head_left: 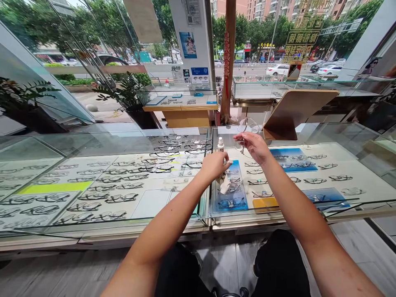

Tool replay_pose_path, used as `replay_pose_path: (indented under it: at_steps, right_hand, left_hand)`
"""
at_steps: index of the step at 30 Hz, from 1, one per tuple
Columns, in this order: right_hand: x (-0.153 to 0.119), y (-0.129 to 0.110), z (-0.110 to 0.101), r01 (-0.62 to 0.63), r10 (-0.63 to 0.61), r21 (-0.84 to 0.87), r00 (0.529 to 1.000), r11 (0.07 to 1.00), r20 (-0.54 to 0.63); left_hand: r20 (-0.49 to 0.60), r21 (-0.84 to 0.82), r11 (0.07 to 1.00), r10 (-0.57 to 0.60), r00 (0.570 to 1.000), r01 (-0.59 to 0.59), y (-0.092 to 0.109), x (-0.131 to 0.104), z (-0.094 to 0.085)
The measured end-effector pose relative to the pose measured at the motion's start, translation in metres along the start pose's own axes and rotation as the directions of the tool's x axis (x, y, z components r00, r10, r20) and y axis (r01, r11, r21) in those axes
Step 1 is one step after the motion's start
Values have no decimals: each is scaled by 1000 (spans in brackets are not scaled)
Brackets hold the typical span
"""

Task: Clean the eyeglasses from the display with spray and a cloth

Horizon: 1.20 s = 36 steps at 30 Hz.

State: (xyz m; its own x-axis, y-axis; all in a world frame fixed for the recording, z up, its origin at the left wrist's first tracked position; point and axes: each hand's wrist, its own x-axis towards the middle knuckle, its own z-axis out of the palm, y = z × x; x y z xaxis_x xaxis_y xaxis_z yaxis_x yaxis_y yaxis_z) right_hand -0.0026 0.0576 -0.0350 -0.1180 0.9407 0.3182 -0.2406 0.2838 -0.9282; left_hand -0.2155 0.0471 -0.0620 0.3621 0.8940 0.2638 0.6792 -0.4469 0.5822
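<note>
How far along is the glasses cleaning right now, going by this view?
Early to midway, as far as one view shows. Done: the glasses are out of the display case and held up in the right hand. In hand: the left hand grips a white cloth, beside the small spray bottle standing on the glass top. Left: the cloth is not yet on the lenses; whether they were sprayed cannot be told.

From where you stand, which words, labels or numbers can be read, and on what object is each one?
None reads clearly.
Gold window lettering: seen mirrored from behind, unreadable.
White poster column: print too small.
Spray bottle by the left hand: label too small.
Glasses in the right hand: no visible marking.
</note>
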Motion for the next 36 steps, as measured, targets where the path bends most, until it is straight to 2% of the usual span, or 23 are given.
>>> replay_pose_path:
  at_steps: [3, 5, 9, 12, 14, 18, 21, 26, 29, 33, 36]
  right_hand:
    - [0, -1, 1, -5, 5, -3, 1000, 1000, -11]
    - [0, -2, 1, -6, 6, 3, 1000, 1000, -16]
    - [-1, -3, 2, -6, 5, 43, 1000, 999, 25]
    - [-4, -6, 4, -17, 13, 51, 997, 999, 77]
    - [-5, -7, 5, -37, 29, 62, 992, 997, 120]
    - [-8, -7, 8, -55, 35, 85, 976, 995, 216]
    - [-8, -6, 10, -50, 30, 81, 972, 995, 235]
    - [-8, -7, 9, -69, 48, 81, 969, 994, 242]
    - [-8, -7, 8, -79, 58, 83, 972, 993, 229]
    - [-6, -6, 7, -42, 35, 42, 989, 998, 144]
    - [-6, -7, 8, 7, -6, -16, 997, 1000, 76]
  left_hand:
    - [-53, -90, 995, 27, 998, -32, 4, -1, -6]
    - [-72, -267, 963, 9, 997, -28, 5, 0, -13]
    - [-43, -647, 763, -50, 998, 10, 6, 3, -23]
    - [-45, -767, 641, -50, 998, -2, 9, 4, -26]
    - [-68, -784, 620, -50, 996, -23, 11, 4, -28]
    - [-144, -712, 694, 2, 990, -105, 14, 2, -31]
    - [-161, -679, 721, 39, 986, -140, 14, 1, -32]
    - [-142, -732, 667, 54, 988, -142, 13, 2, -30]
    - [-123, -778, 615, 49, 991, -127, 12, 2, -29]
    - [-99, -793, 604, -6, 995, -75, 13, 2, -30]
    - [-43, -797, 600, 65, 997, -73, 14, 2, -33]
